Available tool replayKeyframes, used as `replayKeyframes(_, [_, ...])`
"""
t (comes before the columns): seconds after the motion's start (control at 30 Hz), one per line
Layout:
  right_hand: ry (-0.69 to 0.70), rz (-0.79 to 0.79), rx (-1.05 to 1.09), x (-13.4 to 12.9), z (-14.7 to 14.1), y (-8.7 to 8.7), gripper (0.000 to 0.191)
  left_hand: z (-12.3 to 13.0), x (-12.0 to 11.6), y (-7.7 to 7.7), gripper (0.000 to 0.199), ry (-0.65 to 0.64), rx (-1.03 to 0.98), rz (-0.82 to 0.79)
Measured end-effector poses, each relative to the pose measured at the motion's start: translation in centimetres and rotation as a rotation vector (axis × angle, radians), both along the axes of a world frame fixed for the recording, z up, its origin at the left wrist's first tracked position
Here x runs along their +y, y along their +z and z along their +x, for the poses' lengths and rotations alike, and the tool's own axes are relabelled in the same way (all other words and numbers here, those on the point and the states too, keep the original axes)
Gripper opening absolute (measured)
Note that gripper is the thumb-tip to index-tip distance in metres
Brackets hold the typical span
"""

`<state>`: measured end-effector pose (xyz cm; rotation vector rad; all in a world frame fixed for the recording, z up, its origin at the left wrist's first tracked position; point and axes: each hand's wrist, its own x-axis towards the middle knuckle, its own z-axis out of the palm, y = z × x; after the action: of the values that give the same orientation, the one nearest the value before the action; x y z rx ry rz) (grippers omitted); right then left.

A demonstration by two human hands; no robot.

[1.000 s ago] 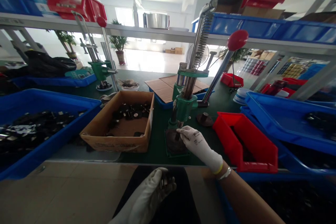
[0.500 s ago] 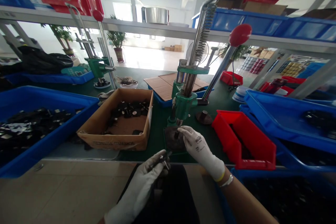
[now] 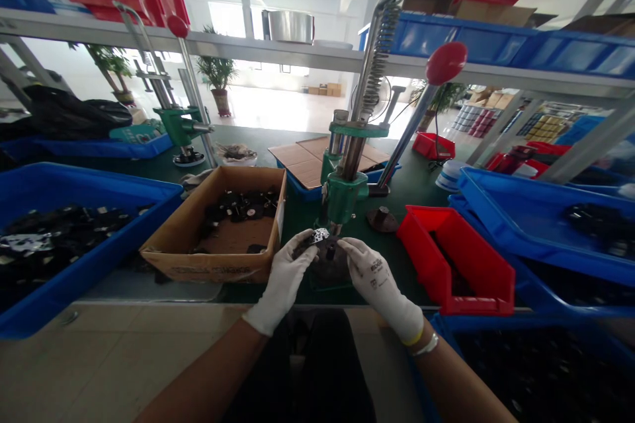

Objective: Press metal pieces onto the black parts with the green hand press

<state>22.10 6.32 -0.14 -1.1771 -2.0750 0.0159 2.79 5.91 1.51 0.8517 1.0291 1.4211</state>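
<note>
Forward from the bench edge, the left hand [image 3: 280, 283] had moved since the earlier frame, reaching the foot of the green hand press [image 3: 344, 197], while the right hand [image 3: 376, 284] had barely shifted. The gloved left fingertips [image 3: 302, 244] were clenched on a small metal part [image 3: 320, 235], silver with dark patches. Its long axis appeared to run roughly level from left to right, though the glove hid some of it. The part lay just below the press head, above a dark round block [image 3: 327, 266], and the left hand was the nearer to it. The right fingers [image 3: 350, 251] rested against the block's right side, close to the part; whether they were gripping could not be told.

Around the hands, the green bench mat [image 3: 297, 225] carried a dark flanged piece [image 3: 381, 219] to the right of the press. A cardboard box [image 3: 198, 266] holding dark parts [image 3: 238, 206] stood to the left, with a blue plastic tray [image 3: 64, 291] beyond it. A red plastic bin [image 3: 417, 238] sat to the right.
</note>
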Motion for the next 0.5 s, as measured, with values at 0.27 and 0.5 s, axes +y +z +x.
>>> replayKeyframes(0.27, [-0.058,0.015,0.151,-1.2,2.7,1.0,0.031,0.5,2.2,-0.7,0.05,-0.08,0.092,0.058])
replayKeyframes(0.5, [-0.069,0.023,0.206,-2.1,4.4,3.8,0.028,0.4,2.5,-1.4,0.043,-0.108,0.254,0.157])
